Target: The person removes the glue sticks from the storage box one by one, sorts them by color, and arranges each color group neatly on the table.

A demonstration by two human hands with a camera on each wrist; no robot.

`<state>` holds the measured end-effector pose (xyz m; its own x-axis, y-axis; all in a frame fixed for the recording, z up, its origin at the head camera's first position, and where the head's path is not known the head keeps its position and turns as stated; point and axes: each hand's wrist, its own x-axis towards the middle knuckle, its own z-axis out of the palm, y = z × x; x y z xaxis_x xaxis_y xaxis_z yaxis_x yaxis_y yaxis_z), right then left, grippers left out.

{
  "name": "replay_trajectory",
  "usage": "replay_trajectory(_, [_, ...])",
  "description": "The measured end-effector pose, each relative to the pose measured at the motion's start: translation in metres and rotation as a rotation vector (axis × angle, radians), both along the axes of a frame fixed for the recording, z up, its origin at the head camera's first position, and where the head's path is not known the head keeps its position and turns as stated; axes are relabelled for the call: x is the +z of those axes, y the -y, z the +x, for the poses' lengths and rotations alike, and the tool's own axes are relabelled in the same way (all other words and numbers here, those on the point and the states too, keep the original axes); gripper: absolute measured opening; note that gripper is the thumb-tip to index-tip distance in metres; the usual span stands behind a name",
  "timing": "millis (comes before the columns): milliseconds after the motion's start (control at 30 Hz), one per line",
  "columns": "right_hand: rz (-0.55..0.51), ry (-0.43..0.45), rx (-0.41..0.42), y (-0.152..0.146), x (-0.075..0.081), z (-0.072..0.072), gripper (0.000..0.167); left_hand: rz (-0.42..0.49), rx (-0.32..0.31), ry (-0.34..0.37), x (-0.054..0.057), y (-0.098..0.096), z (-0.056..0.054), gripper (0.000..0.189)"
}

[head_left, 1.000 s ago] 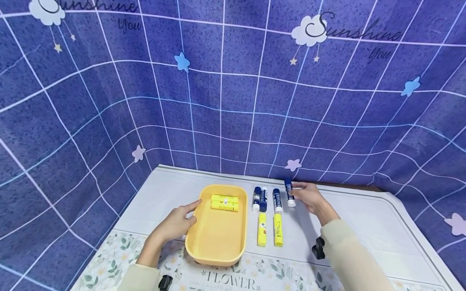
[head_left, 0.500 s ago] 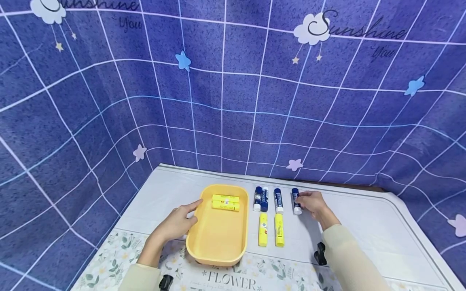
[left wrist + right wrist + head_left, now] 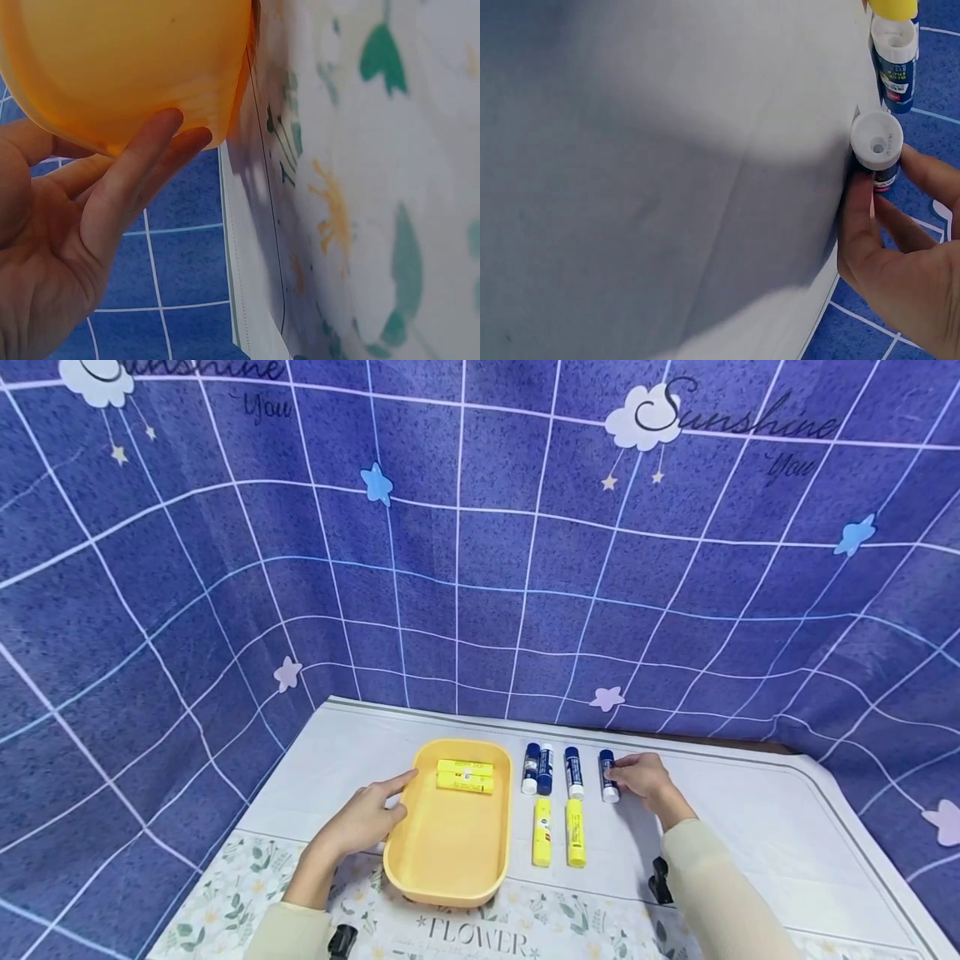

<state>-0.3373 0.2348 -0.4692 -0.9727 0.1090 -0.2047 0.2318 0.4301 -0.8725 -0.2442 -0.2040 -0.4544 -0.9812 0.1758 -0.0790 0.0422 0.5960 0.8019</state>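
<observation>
My right hand (image 3: 643, 779) pinches a dark blue glue stick (image 3: 609, 775) with a white end, at the right of a row of similar sticks. In the right wrist view its white end (image 3: 877, 141) faces the camera, thumb and fingers on either side. My left hand (image 3: 366, 818) rests its fingers against the left side of a yellow tray (image 3: 447, 881). In the left wrist view, straight fingers (image 3: 131, 169) touch the tray's outer wall (image 3: 135, 67). Two yellow glue sticks (image 3: 464, 777) lie side by side at the tray's far end.
Left of the held stick lie a blue glue stick (image 3: 573, 772) and a side-by-side blue pair (image 3: 537, 769). Nearer are two separate yellow sticks, the left one (image 3: 542, 832) and the right one (image 3: 575, 832). A purple grid curtain (image 3: 480, 568) hangs behind the table (image 3: 750, 827).
My right hand has brought the blue glue stick from the table's back edge rightward and nearer, level with the other blue sticks. My left hand stays at the tray.
</observation>
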Motion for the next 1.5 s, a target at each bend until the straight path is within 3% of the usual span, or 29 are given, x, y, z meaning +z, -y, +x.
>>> replay_trajectory(367, [0.093, 0.029, -0.023, -0.007, 0.008, 0.003, 0.048, 0.007, -0.01, 0.003, -0.003, 0.0, 0.0, 0.058])
replay_trajectory(533, [0.132, -0.026, -0.034, -0.006, 0.017, 0.002, 0.051, 0.003, -0.007, -0.007, -0.002, 0.001, 0.0, 0.058])
replay_trajectory(667, [0.081, -0.095, -0.029, 0.002, 0.026, 0.0, 0.045, 0.006, -0.008, -0.009, -0.002, 0.002, 0.0, 0.058])
replay_trajectory(800, [-0.007, -0.187, 0.045, 0.017, 0.033, -0.003, 0.044, 0.009, -0.007, -0.005, -0.002, 0.002, 0.0, 0.058])
replay_trajectory(1000, [-0.035, -0.287, 0.225, 0.045, 0.042, -0.005, 0.045, 0.006, -0.01, -0.002, 0.0, 0.001, 0.0, 0.059])
replay_trajectory(1200, [-0.102, -0.294, 0.351, 0.07, 0.048, -0.006, 0.048, 0.004, -0.012, -0.007, 0.0, 0.0, 0.0, 0.059])
replay_trajectory(1500, [-0.145, -0.26, 0.44, 0.103, 0.047, -0.008, 0.049, 0.001, -0.002, -0.008, -0.001, -0.001, 0.0, 0.058])
